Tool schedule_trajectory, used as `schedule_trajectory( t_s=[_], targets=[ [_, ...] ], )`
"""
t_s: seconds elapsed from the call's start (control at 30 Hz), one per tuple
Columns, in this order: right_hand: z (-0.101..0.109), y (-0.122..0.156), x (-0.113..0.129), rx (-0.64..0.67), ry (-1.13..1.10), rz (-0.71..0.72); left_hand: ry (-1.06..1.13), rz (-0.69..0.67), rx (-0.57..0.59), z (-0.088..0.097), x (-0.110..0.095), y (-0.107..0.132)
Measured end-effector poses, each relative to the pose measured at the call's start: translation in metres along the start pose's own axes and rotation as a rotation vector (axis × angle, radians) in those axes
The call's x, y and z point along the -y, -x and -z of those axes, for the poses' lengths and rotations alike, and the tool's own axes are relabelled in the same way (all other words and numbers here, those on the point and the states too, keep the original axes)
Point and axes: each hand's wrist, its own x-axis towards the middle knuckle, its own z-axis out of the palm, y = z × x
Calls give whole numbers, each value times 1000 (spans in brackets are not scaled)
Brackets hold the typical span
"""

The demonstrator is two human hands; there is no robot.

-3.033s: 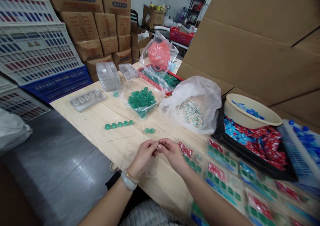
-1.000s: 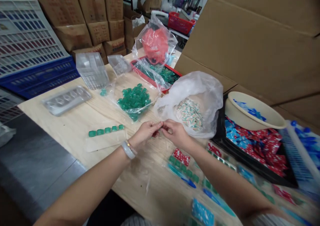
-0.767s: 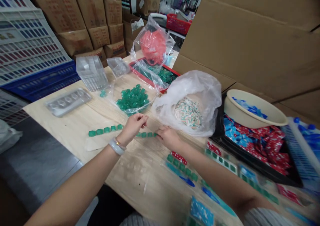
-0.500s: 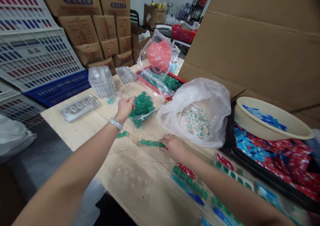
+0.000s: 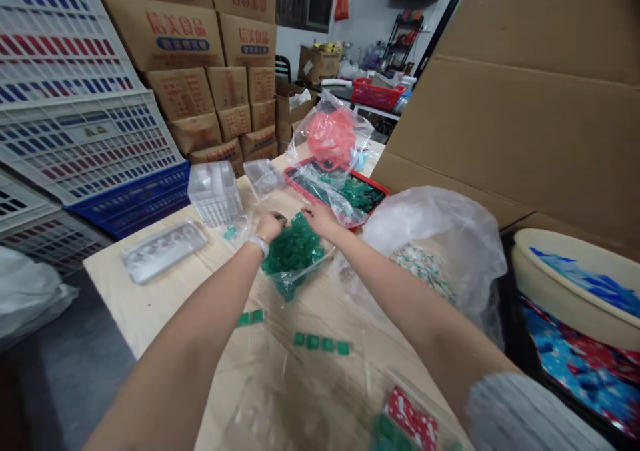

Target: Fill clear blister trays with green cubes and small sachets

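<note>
The left hand (image 5: 270,226) sits at the near-left side of the heap with its fingers curled inward; whether they pinch a piece cannot be determined. The right hand (image 5: 320,219) rests on the far edge of the heap, fingers slightly spread and angled downward, with no held piece visible. Between the hands, at center frame, a clear plastic bag (image 5: 293,254) lies on the pale wooden table (image 5: 165,311) and contains a mound of translucent green cubes (image 5: 293,248). Outside the bag, a row of four green cubes (image 5: 320,343) and a pair of green cubes (image 5: 251,317) lie below center, well apart from the mound. A red tray (image 5: 367,194) beyond the hands holds more green pieces under clear film. At the lower edge, a red printed card (image 5: 413,418) lies beside green pieces, cut off by the frame. Thus, some pieces are set out singly, while most remain heaped in the bag. Both hands partly hide the top of the mound, and the right forearm covers the table toward the lower right. The contents of the white plastic bag (image 5: 440,251) are mostly obscured by its folds, and the number of cubes cannot be counted.
</note>
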Motion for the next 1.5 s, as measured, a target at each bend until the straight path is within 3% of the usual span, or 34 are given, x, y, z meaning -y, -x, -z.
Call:
schedule_trajectory(
  t_s=[0.07, 0.13, 0.27, 0.4, 0.53, 0.7, 0.83, 1.03, 1.27, 1.37, 1.5],
  targets=[
    [-20, -33, -8, 35, 19, -59, 146, 53, -16, 15, 4, 6],
    [-35, -49, -15, 60, 21, -79, 297, 98, 4, 30, 4, 13],
    [-41, -44, -22, 41, 18, -76, 538, 171, 131, 47, -5, 22],
    [-24, -11, -14, -52, -81, 56, 759, 245, 200, 28, -14, 34],
    [-13, 42, -2, -156, -339, 173, 722, 148, 211, -4, -15, 64],
    [-10, 106, 13, -133, -766, -26, 715, 72, 208, -21, -11, 122],
    [0, 144, 27, -31, -1114, -169, 782, 99, 322, -20, -10, 160],
    [14, 187, 46, -121, -1146, -259, 695, 38, 404, -17, -12, 201],
    [12, 232, 57, 0, -1716, -469, 1181, 357, 552, -27, -9, 243],
    [12, 247, 58, -26, -1790, -525, 1274, 487, 579, -30, -10, 255],
    [20, 260, 62, 14, -1768, -537, 1230, 597, 655, -26, -15, 265]
  ],
)
